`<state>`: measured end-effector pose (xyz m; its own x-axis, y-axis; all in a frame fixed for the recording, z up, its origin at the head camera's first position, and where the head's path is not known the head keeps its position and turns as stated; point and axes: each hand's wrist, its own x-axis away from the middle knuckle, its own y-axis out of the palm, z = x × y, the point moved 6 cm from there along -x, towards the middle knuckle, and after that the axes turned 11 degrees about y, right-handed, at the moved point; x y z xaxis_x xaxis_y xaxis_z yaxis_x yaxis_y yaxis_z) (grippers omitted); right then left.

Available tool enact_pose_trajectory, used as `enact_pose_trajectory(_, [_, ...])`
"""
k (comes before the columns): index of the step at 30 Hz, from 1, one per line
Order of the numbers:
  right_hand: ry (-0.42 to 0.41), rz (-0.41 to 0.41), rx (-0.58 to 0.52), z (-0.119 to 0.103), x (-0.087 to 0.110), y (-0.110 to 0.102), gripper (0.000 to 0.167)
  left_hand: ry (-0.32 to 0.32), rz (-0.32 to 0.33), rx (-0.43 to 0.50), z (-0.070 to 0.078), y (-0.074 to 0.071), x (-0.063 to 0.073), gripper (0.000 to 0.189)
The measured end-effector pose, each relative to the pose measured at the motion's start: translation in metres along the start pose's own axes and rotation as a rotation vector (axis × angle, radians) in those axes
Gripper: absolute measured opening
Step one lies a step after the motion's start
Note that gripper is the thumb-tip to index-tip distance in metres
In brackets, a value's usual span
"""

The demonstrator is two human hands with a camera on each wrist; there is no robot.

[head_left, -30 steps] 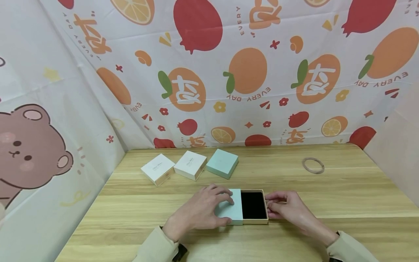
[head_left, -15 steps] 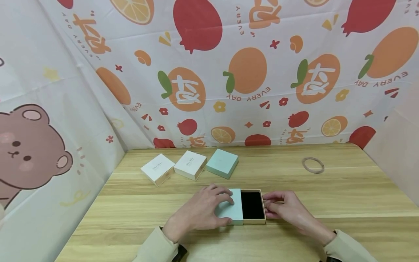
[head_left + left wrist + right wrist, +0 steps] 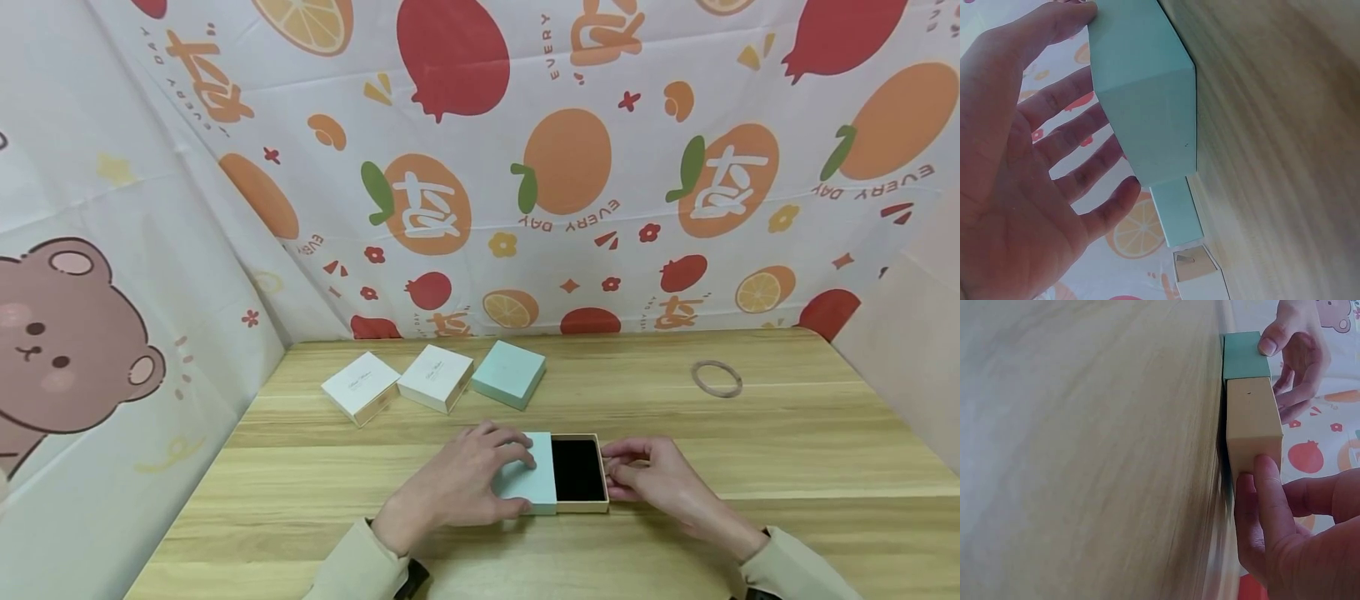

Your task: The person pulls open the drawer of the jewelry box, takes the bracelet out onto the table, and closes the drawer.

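Observation:
A mint-green drawer box point(image 3: 534, 479) lies on the wooden table, its cream drawer point(image 3: 582, 507) slid partly out to the right. Black lining point(image 3: 577, 471) shows inside the drawer. My left hand point(image 3: 468, 479) holds the green sleeve, with the thumb on its near edge and bent fingers over the top. At the drawer's right end, the fingertips of my right hand point(image 3: 660, 475) touch the outer face. In the right wrist view, the thumb point(image 3: 1269, 487) lies against the cream end wall point(image 3: 1254, 415). Whether those fingers pinch a tab there cannot be seen.
Behind the hands stand two white boxes, one at the left point(image 3: 363, 385) and one beside it point(image 3: 437, 375), then another mint-green box point(image 3: 510, 372). A thin greyish ring point(image 3: 717, 379) lies at the back right. A fruit-print cloth point(image 3: 570, 275) hangs behind the table point(image 3: 337, 500).
My right hand and the drawer have shifted slightly left, so the drawer sits a little deeper in the sleeve. Over the last half second hardly anything moves. The left hand stays in place.

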<state>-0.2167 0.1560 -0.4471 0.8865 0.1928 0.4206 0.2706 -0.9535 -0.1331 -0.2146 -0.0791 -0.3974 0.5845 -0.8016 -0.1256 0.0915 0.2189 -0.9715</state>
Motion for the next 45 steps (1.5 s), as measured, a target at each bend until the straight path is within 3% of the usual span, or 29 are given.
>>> enact_pose_trajectory(45, [-0.011,0.012,-0.002,-0.001,-0.003,0.011,0.032,-0.006,-0.015,0.015,-0.001,0.001,-0.001,0.039])
